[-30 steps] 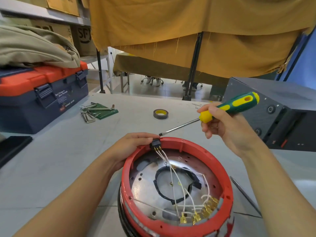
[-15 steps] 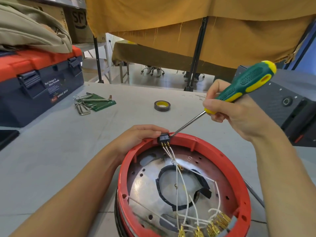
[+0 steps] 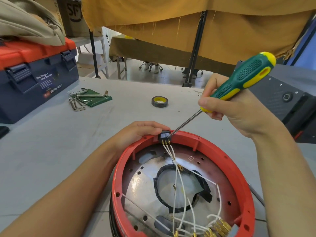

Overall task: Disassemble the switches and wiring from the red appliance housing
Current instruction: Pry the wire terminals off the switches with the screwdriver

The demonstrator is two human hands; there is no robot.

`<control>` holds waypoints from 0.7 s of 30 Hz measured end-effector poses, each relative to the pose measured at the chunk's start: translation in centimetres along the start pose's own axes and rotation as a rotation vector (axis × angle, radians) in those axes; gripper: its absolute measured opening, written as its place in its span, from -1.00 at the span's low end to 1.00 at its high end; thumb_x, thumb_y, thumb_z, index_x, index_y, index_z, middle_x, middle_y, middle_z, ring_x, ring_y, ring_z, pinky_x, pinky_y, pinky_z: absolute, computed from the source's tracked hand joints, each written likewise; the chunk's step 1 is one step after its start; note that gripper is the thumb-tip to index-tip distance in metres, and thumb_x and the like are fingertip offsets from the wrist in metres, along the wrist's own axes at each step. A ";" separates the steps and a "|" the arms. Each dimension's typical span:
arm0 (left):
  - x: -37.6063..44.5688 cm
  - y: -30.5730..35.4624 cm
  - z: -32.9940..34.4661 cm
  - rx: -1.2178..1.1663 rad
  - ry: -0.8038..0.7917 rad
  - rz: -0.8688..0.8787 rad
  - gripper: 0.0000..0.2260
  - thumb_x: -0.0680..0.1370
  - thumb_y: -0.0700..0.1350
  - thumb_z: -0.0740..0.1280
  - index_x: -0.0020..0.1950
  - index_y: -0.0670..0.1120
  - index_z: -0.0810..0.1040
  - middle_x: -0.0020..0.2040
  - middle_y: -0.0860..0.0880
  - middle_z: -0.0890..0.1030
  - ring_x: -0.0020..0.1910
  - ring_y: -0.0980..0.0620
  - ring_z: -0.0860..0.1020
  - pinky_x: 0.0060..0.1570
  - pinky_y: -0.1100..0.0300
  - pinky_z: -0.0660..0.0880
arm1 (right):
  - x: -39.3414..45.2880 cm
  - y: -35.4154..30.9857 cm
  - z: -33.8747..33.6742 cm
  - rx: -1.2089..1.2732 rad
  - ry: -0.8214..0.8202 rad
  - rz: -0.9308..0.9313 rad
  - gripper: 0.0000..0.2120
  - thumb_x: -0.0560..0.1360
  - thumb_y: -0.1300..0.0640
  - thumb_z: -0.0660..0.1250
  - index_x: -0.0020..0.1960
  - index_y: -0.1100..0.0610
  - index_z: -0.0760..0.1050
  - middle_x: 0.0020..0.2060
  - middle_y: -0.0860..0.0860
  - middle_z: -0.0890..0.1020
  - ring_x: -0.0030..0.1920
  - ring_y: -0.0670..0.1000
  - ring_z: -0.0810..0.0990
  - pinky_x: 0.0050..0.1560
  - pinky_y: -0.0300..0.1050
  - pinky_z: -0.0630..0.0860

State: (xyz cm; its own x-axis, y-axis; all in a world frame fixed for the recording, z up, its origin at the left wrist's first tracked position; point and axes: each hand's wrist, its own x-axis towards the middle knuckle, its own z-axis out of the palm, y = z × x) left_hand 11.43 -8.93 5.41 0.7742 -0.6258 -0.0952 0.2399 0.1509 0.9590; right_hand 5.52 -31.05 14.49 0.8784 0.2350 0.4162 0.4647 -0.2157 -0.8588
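Touching the switch [image 3: 164, 135] (black), left hand [image 3: 136, 134] grips housing rim [image 3: 188, 136].

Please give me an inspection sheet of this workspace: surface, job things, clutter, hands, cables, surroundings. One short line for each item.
Surface: grey table, seams visible.
Job's things: red housing stands open side up; black switch sits in its far rim; screwdriver tip meets the switch's right side.
Clutter: hex keys on a green pouch; tape roll; toolbox.
Hands: left hand holds the rim at the switch; right hand grips the screwdriver.
Cables: white wires run from the switch to brass terminals.
Surroundings: yellow cloth; dark case, right.
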 end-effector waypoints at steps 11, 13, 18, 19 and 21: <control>-0.1 0.2 0.1 0.009 0.004 -0.011 -0.72 0.37 -0.21 0.32 0.05 -0.22 0.63 -0.06 -0.18 0.69 -0.11 -0.02 0.67 -0.16 0.25 0.57 | -0.1 -0.4 -0.2 -0.028 0.008 -0.017 -0.83 0.35 0.05 0.44 -0.30 0.01 0.44 -0.51 -0.01 0.46 -0.50 -0.06 0.41 -0.52 -0.32 0.31; -0.1 0.2 0.2 0.007 0.007 -0.013 -0.72 0.36 -0.22 0.32 0.04 -0.22 0.63 -0.06 -0.18 0.69 -0.12 -0.02 0.67 -0.16 0.25 0.57 | -0.1 -0.4 -0.2 -0.037 0.011 -0.014 -0.82 0.36 0.08 0.44 -0.29 0.01 0.44 -0.51 0.00 0.46 -0.49 -0.06 0.41 -0.52 -0.31 0.30; -0.1 0.3 0.2 0.010 0.014 -0.016 -0.72 0.36 -0.21 0.32 0.04 -0.22 0.63 -0.06 -0.19 0.68 -0.11 -0.03 0.67 -0.16 0.24 0.57 | -0.1 -0.6 -0.1 -0.048 -0.001 -0.021 -0.82 0.36 0.08 0.45 -0.30 0.01 0.45 -0.51 0.00 0.46 -0.49 -0.05 0.40 -0.52 -0.30 0.31; -0.2 0.2 0.2 0.008 0.014 -0.017 -0.72 0.37 -0.21 0.32 0.04 -0.22 0.63 -0.05 -0.19 0.68 -0.11 -0.03 0.67 -0.16 0.24 0.57 | -0.1 -0.6 -0.1 -0.050 -0.006 -0.022 -0.83 0.34 0.04 0.44 -0.30 0.00 0.44 -0.51 0.01 0.45 -0.49 -0.04 0.39 -0.52 -0.30 0.30; -0.2 0.3 0.2 0.012 0.013 -0.017 -0.71 0.37 -0.21 0.32 0.06 -0.24 0.62 -0.04 -0.21 0.68 -0.10 -0.04 0.67 -0.15 0.24 0.57 | -0.1 -0.6 -0.1 -0.055 -0.010 -0.018 -0.83 0.33 0.01 0.43 -0.30 0.00 0.44 -0.51 0.00 0.45 -0.49 -0.04 0.39 -0.51 -0.30 0.31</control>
State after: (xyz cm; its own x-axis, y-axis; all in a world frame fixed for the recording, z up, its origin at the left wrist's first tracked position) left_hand 11.22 -8.96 5.74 0.7778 -0.6180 -0.1145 0.2459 0.1316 0.9603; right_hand 5.11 -31.08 15.02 0.8689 0.2485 0.4280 0.4859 -0.2635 -0.8334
